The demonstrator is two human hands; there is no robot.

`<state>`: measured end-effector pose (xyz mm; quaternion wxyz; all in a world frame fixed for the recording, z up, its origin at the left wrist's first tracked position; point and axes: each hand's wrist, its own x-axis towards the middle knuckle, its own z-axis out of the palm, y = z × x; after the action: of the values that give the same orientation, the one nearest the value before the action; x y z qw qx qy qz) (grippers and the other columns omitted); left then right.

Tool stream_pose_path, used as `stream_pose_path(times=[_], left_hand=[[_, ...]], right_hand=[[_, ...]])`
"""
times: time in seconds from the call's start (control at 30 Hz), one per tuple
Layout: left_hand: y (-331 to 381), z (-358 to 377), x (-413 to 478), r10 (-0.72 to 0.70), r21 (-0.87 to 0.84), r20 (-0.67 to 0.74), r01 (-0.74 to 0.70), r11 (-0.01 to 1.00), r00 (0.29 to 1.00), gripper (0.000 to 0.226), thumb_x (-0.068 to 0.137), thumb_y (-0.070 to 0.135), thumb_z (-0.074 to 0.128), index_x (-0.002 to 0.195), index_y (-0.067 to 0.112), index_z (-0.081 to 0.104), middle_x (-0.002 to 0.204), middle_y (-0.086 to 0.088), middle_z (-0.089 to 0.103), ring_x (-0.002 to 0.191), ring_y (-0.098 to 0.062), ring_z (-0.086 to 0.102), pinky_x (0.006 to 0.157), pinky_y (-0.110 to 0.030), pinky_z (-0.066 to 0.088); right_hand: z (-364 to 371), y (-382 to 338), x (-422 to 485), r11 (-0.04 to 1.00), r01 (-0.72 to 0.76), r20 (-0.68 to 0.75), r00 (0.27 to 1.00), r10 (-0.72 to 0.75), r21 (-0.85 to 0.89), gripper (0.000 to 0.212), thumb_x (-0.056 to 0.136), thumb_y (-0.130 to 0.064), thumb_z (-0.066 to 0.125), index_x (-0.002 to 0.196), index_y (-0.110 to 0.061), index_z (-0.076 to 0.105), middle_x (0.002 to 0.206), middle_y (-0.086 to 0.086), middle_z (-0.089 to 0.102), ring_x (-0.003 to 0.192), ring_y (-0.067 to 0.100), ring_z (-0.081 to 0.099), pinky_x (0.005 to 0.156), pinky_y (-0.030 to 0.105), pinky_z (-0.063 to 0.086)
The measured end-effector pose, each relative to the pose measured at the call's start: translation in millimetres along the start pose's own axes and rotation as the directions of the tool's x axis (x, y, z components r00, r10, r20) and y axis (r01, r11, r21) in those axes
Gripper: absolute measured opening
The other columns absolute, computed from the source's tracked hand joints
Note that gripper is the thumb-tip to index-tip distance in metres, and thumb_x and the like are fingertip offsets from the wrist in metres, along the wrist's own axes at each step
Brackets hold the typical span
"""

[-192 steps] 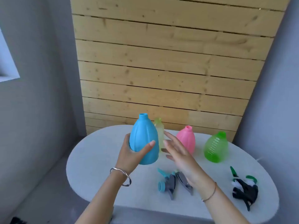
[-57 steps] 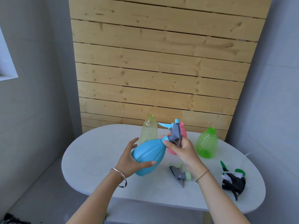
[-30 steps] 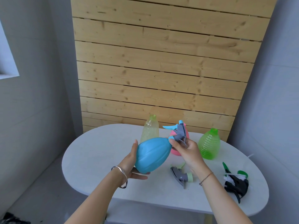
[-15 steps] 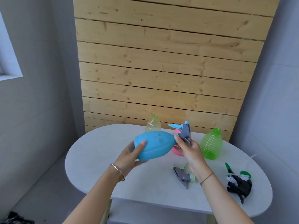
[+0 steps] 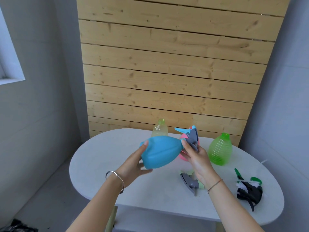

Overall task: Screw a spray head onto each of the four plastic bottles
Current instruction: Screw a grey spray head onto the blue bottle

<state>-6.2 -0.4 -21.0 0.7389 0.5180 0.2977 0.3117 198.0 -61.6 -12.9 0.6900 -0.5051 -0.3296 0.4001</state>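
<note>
Left hand (image 5: 132, 166) fingers grip the tilted blue bottle (image 5: 158, 152) base; right hand (image 5: 197, 158) fingers pinch the spray head (image 5: 190, 137) at its neck.

bare table (image 5: 103, 166) left, green bottle (image 5: 220, 149), spray heads (image 5: 249, 191) crowding right

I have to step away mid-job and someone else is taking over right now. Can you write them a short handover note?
The left hand grips the blue bottle by its base, sideways above the table. The right hand grips the blue head at its neck; whether it is tight cannot be told.
The yellow bottle, pink bottle and green bottle stand behind, headless. A grey head lies in front; more heads in a dark heap at the right.
Done: nothing for certain. Left: finish blue, then the other three.
</note>
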Motion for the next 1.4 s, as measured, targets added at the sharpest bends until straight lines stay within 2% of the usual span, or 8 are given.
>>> stream_pose_path(times=[0.13, 0.27, 0.47, 0.67, 0.9, 1.03, 1.23, 1.4], left_hand=[[-4, 3, -1, 0.001, 0.03, -0.065, 0.001, 1.0, 0.998, 0.065, 0.063, 0.062, 0.065, 0.12, 0.033, 0.052, 0.126, -0.002, 0.06, 0.106, -0.021, 0.066, 0.076, -0.035, 0.059], [-2, -1, 1, 0.148, 0.041, -0.074, -0.145, 0.989, 0.986, 0.086, 0.061, 0.038, 0.085, 0.135, 0.027, 0.041, 0.132, -0.003, 0.056, 0.113, -0.018, 0.062, 0.095, -0.035, 0.051], [-4, 6, -4, -0.111, -0.029, -0.125, 0.108, 0.994, 0.986, 0.081, 0.058, 0.072, 0.059, 0.126, 0.03, 0.048, 0.124, -0.004, 0.058, 0.108, -0.025, 0.063, 0.079, -0.043, 0.059], [-1, 11, -8, 0.086, 0.007, -0.283, -0.088, 0.996, 0.955, 0.068, 0.054, 0.064, 0.067, 0.114, 0.034, 0.052, 0.118, 0.0, 0.06, 0.103, -0.017, 0.063, 0.072, -0.033, 0.06], [11, 3, -11, 0.396, 0.183, -0.362, -0.352, 0.918, 0.844, 0.038, 0.074, 0.037, 0.072, 0.109, 0.034, 0.056, 0.113, 0.005, 0.059, 0.091, -0.002, 0.062, 0.062, -0.015, 0.054], [22, -6, -16, 0.485, 0.227, -0.336, -0.431, 0.874, 0.807, 0.052, 0.062, 0.048, 0.071, 0.11, 0.034, 0.055, 0.111, 0.014, 0.058, 0.083, 0.01, 0.061, 0.058, -0.009, 0.05], [23, -30, -16, 0.295, 0.003, -0.433, -0.326, 0.945, 0.852, 0.049, 0.067, 0.058, 0.072, 0.11, 0.038, 0.058, 0.119, 0.001, 0.061, 0.106, -0.018, 0.062, 0.08, -0.039, 0.059], [23, -51, -14, 0.114, -0.07, -0.452, -0.163, 0.984, 0.885, 0.048, 0.089, 0.061, 0.04, 0.123, 0.03, 0.052, 0.128, -0.001, 0.057, 0.114, -0.022, 0.059, 0.085, -0.04, 0.056]], right_hand=[[2, 1, -1, 1.0, 0.012, -0.002, 1.0, -0.012, -0.012, 0.022, 0.085, -0.017, 0.065, 0.106, -0.012, 0.067, 0.108, 0.01, 0.071, 0.097, 0.019, 0.068, 0.091, 0.034, 0.052], [3, 1, -1, 0.999, -0.003, -0.017, 1.0, 0.004, 0.038, 0.022, 0.085, -0.018, 0.063, 0.107, -0.012, 0.065, 0.105, 0.007, 0.07, 0.099, 0.021, 0.066, 0.09, 0.033, 0.051], [8, 2, -4, 0.999, 0.036, 0.09, 0.995, -0.034, -0.023, 0.024, 0.084, -0.015, 0.065, 0.107, -0.007, 0.068, 0.107, 0.005, 0.072, 0.099, 0.015, 0.068, 0.083, 0.024, 0.057], [23, 3, -7, 0.996, 0.087, -0.049, 0.995, -0.087, 0.006, 0.006, 0.082, -0.014, 0.069, 0.088, -0.015, 0.071, 0.09, 0.001, 0.074, 0.082, 0.007, 0.071, 0.082, 0.025, 0.057], [47, -3, -12, 0.989, 0.117, -0.128, 0.986, -0.105, 0.085, 0.004, 0.079, -0.014, 0.072, 0.082, -0.016, 0.072, 0.097, 0.012, 0.073, 0.1, 0.025, 0.068, 0.093, 0.039, 0.052], [63, -11, -12, 0.98, 0.189, -0.091, 0.979, -0.183, 0.067, 0.017, 0.079, -0.018, 0.072, 0.073, -0.033, 0.076, 0.082, -0.004, 0.075, 0.093, 0.02, 0.07, 0.089, 0.035, 0.053], [95, -11, -2, 0.967, 0.252, -0.033, 0.967, -0.253, -0.049, 0.006, 0.078, -0.026, 0.073, 0.081, -0.021, 0.074, 0.088, -0.018, 0.075, 0.084, 0.001, 0.065, 0.09, 0.027, 0.05], [130, -14, 16, 0.955, 0.287, 0.192, 0.944, -0.269, -0.074, 0.015, 0.084, -0.013, 0.067, 0.096, -0.02, 0.07, 0.099, -0.004, 0.074, 0.096, 0.007, 0.067, 0.091, 0.021, 0.051]])
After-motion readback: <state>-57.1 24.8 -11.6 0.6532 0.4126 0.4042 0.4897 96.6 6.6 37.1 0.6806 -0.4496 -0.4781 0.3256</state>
